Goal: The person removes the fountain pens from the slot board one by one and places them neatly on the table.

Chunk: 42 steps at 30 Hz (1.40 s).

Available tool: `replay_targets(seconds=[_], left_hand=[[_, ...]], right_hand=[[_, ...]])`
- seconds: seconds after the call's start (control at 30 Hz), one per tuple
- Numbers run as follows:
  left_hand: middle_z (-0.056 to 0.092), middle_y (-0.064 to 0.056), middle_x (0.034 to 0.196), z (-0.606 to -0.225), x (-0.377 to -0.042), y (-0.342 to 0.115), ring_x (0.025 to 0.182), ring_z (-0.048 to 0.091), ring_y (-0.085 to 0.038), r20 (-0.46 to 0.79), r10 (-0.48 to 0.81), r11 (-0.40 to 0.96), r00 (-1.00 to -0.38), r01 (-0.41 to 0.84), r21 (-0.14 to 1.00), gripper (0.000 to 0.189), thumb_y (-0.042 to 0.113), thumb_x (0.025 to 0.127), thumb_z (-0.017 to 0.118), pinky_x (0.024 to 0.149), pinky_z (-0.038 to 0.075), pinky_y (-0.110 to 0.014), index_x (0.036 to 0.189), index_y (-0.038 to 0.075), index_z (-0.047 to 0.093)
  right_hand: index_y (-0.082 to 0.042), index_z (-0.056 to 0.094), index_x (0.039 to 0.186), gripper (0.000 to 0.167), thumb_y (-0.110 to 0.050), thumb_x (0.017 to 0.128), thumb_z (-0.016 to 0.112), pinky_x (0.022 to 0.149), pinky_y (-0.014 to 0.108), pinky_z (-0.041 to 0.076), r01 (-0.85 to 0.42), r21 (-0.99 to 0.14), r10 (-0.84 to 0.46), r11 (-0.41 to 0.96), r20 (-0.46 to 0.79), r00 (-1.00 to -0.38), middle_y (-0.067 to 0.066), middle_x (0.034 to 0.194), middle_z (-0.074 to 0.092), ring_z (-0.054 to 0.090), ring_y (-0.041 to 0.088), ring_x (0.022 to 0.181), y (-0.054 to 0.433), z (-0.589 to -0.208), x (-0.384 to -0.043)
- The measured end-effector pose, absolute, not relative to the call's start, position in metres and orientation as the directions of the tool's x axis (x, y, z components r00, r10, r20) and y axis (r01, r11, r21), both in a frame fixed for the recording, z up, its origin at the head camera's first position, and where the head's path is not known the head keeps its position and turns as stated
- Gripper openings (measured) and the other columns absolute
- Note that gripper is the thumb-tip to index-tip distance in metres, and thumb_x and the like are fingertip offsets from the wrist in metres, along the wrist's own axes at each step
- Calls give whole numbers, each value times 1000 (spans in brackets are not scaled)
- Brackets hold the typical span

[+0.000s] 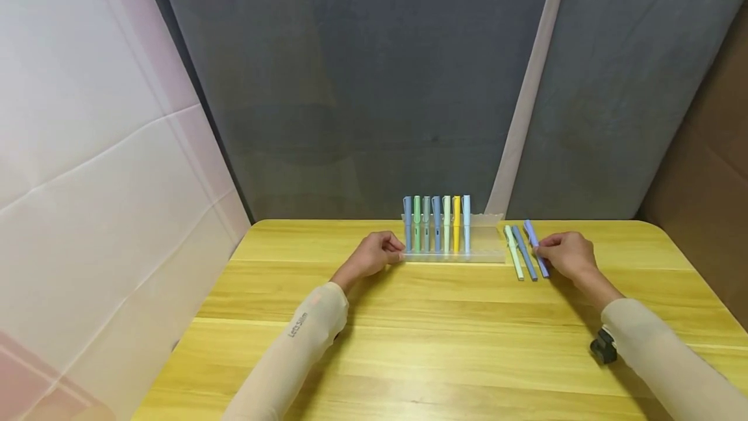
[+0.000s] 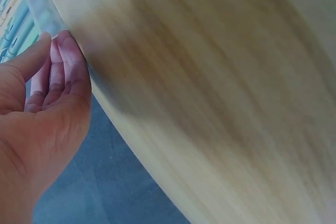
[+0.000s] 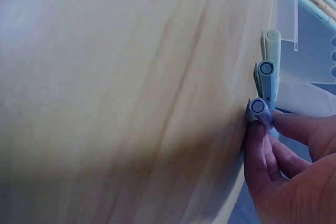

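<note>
A clear plastic pen rack (image 1: pixel 487 255) stands near the table's far edge, with several capped pens upright in its left part, among them a yellow pen (image 1: pixel 456 223) and a light blue pen (image 1: pixel 466 223). The left hand (image 1: pixel 372 253) pinches the rack's front left corner between thumb and fingers. To the rack's right, the right hand (image 1: pixel 568 255) pinches a purple pen (image 1: pixel 536 247) between thumb and fingertips. Beside that pen lie a blue pen (image 1: pixel 524 253) and a pale green pen (image 1: pixel 513 252); the right wrist view shows their ends, the blue one (image 3: pixel 266 72) in the middle.
The wooden table (image 1: pixel 421 343) reaches back to a grey fabric panel (image 1: pixel 374 83). A white panel (image 1: pixel 105 115) stands at the left and a brown one (image 1: pixel 701 148) at the right. Round holes in the rack's right part show in the right wrist view.
</note>
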<state>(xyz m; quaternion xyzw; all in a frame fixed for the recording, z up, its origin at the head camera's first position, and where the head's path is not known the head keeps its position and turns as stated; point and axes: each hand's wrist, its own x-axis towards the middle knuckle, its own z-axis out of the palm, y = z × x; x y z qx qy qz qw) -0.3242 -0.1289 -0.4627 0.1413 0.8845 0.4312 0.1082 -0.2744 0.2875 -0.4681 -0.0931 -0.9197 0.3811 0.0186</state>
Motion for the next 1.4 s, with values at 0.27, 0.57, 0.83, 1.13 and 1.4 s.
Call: replay_targets(seconds=[0.27, 0.57, 0.83, 1.13, 1.4], left_hand=[[71, -8, 99, -465, -325, -129, 86, 60, -17, -52, 365, 579, -930, 183, 794, 8, 8, 98, 75, 73, 50, -25, 105, 7, 70], [71, -9, 99, -462, -324, -129, 87, 60, -16, -30, 380, 579, -924, 213, 787, 8, 7, 98, 74, 76, 51, -25, 104, 5, 69], [71, -9, 100, -462, -323, -128, 87, 60, -16, -29, 375, 577, -927, 209, 789, 9, 6, 97, 74, 76, 50, -24, 105, 4, 69], [72, -8, 100, -463, -323, -129, 87, 61, -15, -29, 362, 579, -932, 201, 790, 8, 7, 96, 76, 76, 50, -24, 102, 7, 70], [73, -9, 100, -463, -322, -128, 87, 61, -15, -29, 359, 577, -933, 197, 793, 8, 7, 96, 76, 75, 50, -24, 103, 7, 70]], right_hand=[[4, 79, 99, 28, -23, 94, 76, 59, 31, 48, 114, -645, 147, 756, -2, -989, 8, 78, 78, 63, 17, 68, 284, -467, -273], [2, 78, 90, 29, -27, 94, 76, 56, 29, 47, 145, -655, 162, 742, -34, -986, 1, 69, 73, 61, 14, 63, 282, -467, -271], [1, 73, 90, 32, -30, 96, 72, 58, 31, 42, 96, -618, 166, 780, 56, -985, 5, 72, 69, 57, 19, 65, 277, -465, -272], [-5, 72, 100, 18, -23, 101, 70, 70, 21, 46, -173, -654, 118, 736, 376, -919, 13, 91, 75, 64, 20, 81, 242, -466, -279], [-3, 74, 119, 22, -18, 103, 69, 84, 21, 53, -169, -781, 51, 602, 249, -967, 18, 111, 78, 72, 27, 99, 195, -459, -279]])
